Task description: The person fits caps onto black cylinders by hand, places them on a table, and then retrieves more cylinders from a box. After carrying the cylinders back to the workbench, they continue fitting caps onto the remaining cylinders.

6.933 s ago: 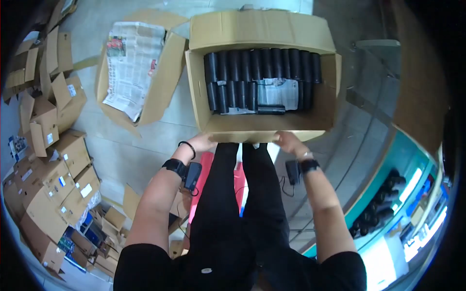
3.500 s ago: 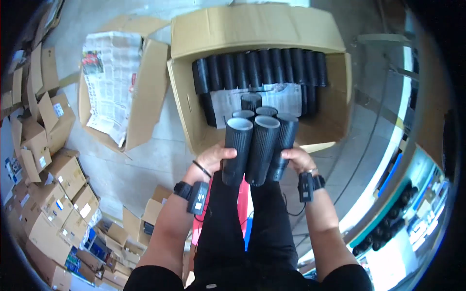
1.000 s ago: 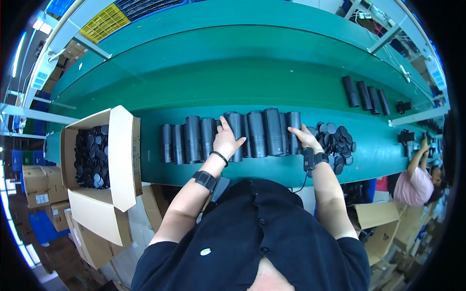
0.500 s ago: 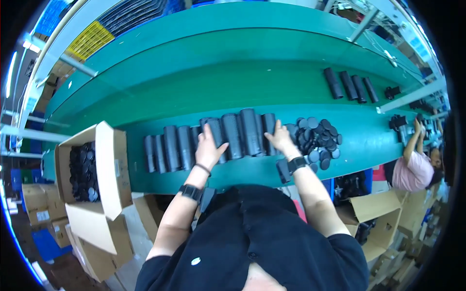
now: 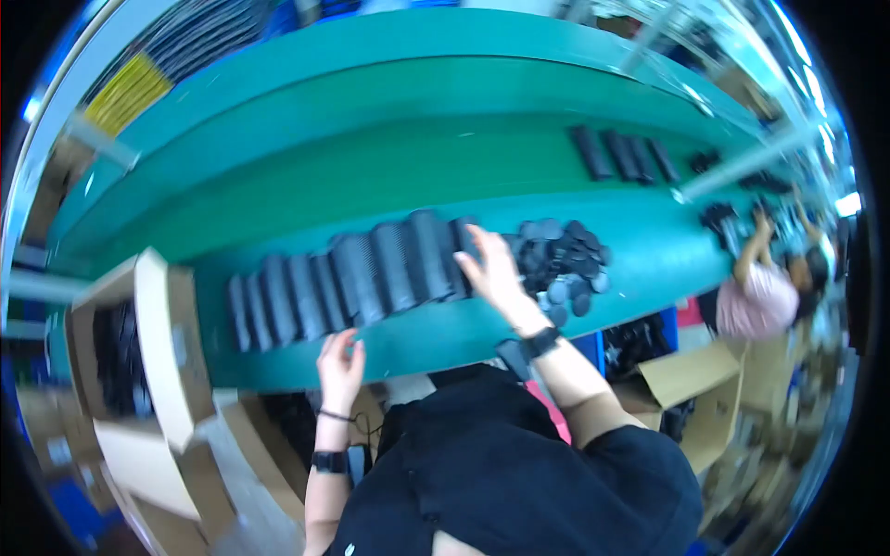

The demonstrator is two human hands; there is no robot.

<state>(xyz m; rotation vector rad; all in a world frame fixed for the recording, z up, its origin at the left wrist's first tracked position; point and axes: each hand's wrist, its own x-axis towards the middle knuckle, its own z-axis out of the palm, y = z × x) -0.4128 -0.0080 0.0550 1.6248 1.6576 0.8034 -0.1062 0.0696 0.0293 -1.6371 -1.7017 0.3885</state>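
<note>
A row of black ribbed cylinders (image 5: 392, 269) lies side by side on the green workbench (image 5: 408, 347), with taller ones toward the right end. My right hand (image 5: 498, 281) is open at that end, thumb and fingers apart, close to the last cylinder; I cannot tell whether it touches. My left hand (image 5: 340, 368) hovers at the bench's front edge, below the row, its fingers loosely bent and apart with nothing held. Just right of my right hand sits a loose pile of round black discs (image 5: 579, 250). The picture is slightly blurred.
An open cardboard box (image 5: 183, 347) with dark pieces inside stands at the left. Several more black cylinders (image 5: 630, 157) lie farther back on the right. Another open box (image 5: 691, 375) and a blue bin (image 5: 669, 326) stand below the bench, near a co-worker in pink (image 5: 760, 301).
My left hand has left the cylinders and drawn back toward the bench's front edge. My right hand stays by the row's right end. The whole view has shifted and tilted.
</note>
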